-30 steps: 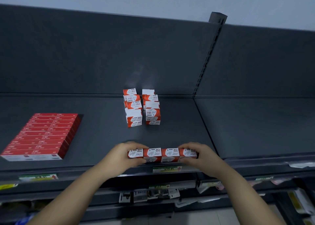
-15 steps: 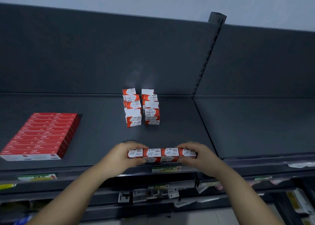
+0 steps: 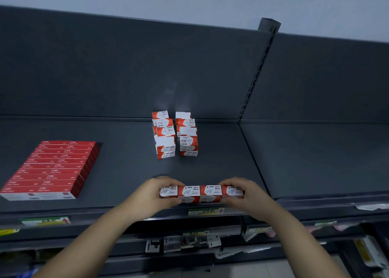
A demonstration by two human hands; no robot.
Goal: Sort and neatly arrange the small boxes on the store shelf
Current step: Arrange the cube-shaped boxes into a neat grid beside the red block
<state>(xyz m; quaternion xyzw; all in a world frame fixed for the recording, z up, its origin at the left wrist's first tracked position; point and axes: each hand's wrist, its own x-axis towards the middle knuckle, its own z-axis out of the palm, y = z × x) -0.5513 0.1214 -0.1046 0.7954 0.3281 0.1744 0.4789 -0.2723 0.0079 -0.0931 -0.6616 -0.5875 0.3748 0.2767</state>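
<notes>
I hold a row of four small paper-clip boxes [image 3: 201, 193] end to end at the front edge of the shelf [image 3: 126, 168]. My left hand [image 3: 151, 193] is curled round the left end box and my right hand [image 3: 250, 195] round the right one. They look light and stiff, thin card, but the row is loose: I judge only my inward squeeze keeps it together, so the middle two could buckle out if I ease off. The best hold is at the two ends, pressing evenly. The other small boxes [image 3: 174, 136] stand further back in two uneven stacked columns, well apart from my row.
</notes>
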